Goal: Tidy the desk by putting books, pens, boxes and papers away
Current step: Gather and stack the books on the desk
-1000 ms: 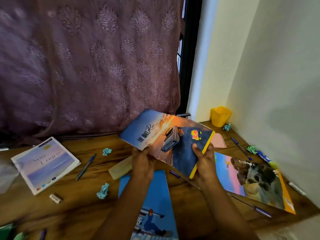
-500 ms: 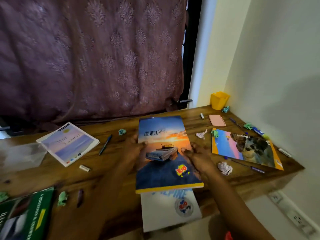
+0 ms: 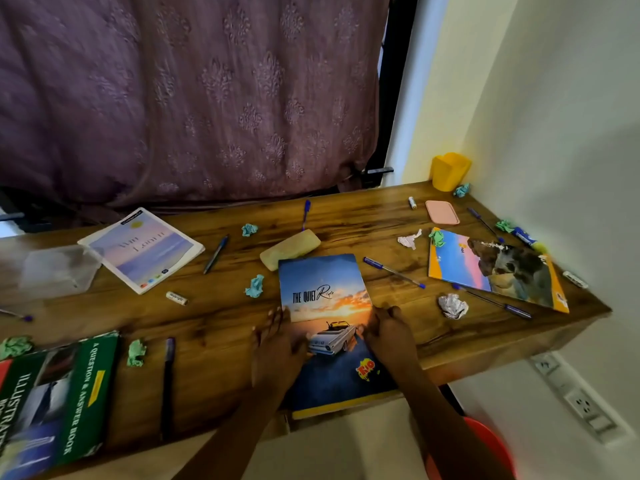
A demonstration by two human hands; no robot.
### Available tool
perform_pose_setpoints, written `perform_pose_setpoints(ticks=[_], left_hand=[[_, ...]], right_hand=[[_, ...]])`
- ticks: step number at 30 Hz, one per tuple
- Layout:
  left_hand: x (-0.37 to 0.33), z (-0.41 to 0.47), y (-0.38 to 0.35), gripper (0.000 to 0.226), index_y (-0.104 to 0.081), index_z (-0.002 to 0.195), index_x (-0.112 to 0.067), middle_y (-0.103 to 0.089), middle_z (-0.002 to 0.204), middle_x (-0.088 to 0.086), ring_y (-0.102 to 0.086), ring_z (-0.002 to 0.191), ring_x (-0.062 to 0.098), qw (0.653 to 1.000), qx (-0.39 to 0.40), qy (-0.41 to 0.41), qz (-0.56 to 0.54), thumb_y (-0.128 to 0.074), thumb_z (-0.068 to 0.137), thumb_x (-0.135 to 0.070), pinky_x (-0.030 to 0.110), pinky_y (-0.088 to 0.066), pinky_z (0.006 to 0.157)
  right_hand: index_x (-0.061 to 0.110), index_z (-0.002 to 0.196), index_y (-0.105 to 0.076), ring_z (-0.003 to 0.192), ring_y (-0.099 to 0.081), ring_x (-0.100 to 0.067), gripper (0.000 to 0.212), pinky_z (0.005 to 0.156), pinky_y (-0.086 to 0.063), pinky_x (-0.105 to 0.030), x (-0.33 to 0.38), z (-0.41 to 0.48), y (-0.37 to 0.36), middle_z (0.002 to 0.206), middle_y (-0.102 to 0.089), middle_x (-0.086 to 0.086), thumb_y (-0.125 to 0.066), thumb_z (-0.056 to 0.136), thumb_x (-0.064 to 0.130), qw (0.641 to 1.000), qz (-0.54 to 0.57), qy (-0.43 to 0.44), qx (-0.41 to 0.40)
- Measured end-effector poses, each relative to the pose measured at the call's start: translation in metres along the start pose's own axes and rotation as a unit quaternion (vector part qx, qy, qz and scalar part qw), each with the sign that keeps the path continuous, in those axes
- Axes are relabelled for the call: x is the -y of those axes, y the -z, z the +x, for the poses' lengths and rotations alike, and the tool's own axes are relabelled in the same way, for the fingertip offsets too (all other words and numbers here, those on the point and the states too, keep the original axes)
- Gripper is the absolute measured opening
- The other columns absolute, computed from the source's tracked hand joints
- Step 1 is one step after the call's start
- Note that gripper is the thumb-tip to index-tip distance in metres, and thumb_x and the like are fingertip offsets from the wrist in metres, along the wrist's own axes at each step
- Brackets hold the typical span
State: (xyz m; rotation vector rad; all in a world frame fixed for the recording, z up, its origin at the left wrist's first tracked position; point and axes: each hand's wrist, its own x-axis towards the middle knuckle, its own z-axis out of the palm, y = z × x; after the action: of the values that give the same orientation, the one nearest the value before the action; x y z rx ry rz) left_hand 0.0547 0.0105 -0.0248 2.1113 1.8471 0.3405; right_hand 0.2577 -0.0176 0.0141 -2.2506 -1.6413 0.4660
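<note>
We judge the book [image 3: 323, 289] is being laid on the bench [image 3: 221, 323], left hand [image 3: 277, 341] with fingers flat on it, right hand [image 3: 389, 332] hold unclear; next, fetch another book

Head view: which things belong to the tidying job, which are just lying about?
Job: sunset-cover car book between left hand and right hand; blue ballpoint pen; crumpled silver paper ball; clear plastic box.
Lying about: purple patterned curtain; white wall socket.

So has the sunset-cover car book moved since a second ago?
Yes. The sunset-cover book came down from mid-air onto the wooden desk, its far edge by the pale yellow case.
</note>
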Motion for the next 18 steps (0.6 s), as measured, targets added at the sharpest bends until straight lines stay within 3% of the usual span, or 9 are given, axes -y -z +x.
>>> perform_pose_setpoints(ticks=[5,9,13,16,18], left_hand=[[0.005,-0.004,-0.004,0.077,-0.010,0.152,-0.018,-0.010,0.160,-0.001,-0.005,0.147,0.014,1.000,0.011,-0.004,0.026,-0.026,0.091,-0.062,0.038,0.004,0.117],[-0.004,-0.010,-0.007,0.071,0.002,0.151,-0.013,0.001,0.160,0.005,0.005,0.147,0.018,0.998,0.029,0.001,0.053,-0.026,0.099,-0.050,0.041,0.010,0.115],[-0.022,0.006,-0.009,0.066,0.003,0.151,-0.009,0.000,0.160,0.011,0.003,0.147,0.024,0.997,0.020,0.012,0.079,-0.020,0.100,-0.045,0.046,0.005,0.116],[-0.029,0.029,-0.010,0.064,0.003,0.151,-0.009,0.000,0.160,0.012,0.004,0.147,0.025,0.998,0.024,0.007,0.065,-0.020,0.101,-0.043,0.044,0.004,0.117],[-0.026,0.037,-0.010,0.065,0.003,0.151,-0.010,0.000,0.160,0.012,0.005,0.147,0.024,0.997,0.024,-0.001,0.068,-0.020,0.101,-0.044,0.043,0.004,0.117]], right_hand=[[0.011,0.127,-0.052,0.112,-0.053,-0.028,0.043,0.097,-0.041,-0.031,-0.012,0.002,0.005,0.126,-0.051,-0.015,-0.062,0.089,0.027,0.998,0.053,-0.013,0.020],[0.008,0.118,-0.058,0.112,-0.052,-0.029,0.033,0.096,-0.041,-0.031,-0.011,0.006,0.006,0.119,-0.056,-0.016,-0.062,0.088,0.021,0.998,0.059,-0.014,0.028],[0.002,0.111,-0.060,0.112,-0.051,-0.032,0.026,0.094,-0.040,-0.032,-0.005,0.022,0.013,0.114,-0.059,-0.020,-0.056,0.090,0.016,0.999,0.045,-0.012,0.014],[0.003,0.115,-0.058,0.118,-0.046,-0.033,0.030,0.098,-0.036,-0.034,-0.007,0.038,0.009,0.117,-0.059,-0.019,-0.053,0.091,0.020,1.000,0.004,0.012,-0.003],[0.006,0.131,-0.046,0.124,-0.041,-0.031,0.042,0.099,-0.035,-0.037,-0.011,0.038,-0.003,0.129,-0.050,-0.016,-0.045,0.095,0.028,0.996,-0.077,0.026,-0.028]])
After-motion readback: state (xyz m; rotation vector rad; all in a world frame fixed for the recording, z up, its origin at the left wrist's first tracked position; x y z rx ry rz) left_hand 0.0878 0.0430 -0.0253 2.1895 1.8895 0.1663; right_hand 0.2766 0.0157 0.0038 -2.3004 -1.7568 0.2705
